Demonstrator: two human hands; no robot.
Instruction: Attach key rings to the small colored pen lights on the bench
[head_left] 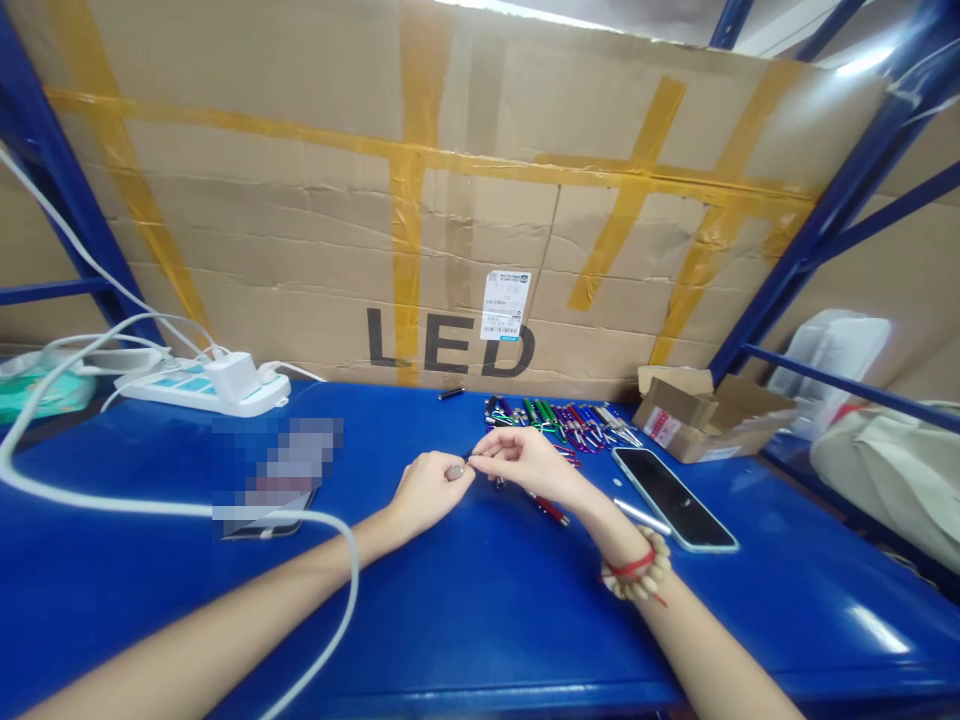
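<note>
My left hand [429, 490] is clamping a small cylinder [454, 472], its round silvery end showing at the centre of the frame. My right hand [529, 462] is bringing thumb and forefinger together just beside it; I cannot tell whether anything is sitting between those tips. A white cable [330, 519] is looping across the lower left, passing in front of my left forearm. Past my right wrist, a silvery tube [642, 516] is lying near a phone [679, 500], right of centre. A red tube [552, 510] is lying just below my right hand. Beyond my hands, a row of coloured keychain lights [559, 420] is stretching right of centre, toward a small cardboard box [701, 415]. A power strip [195, 385] is resting at left. At the back, a large carton [300, 240] marked LED is filling the upper frame.
</note>
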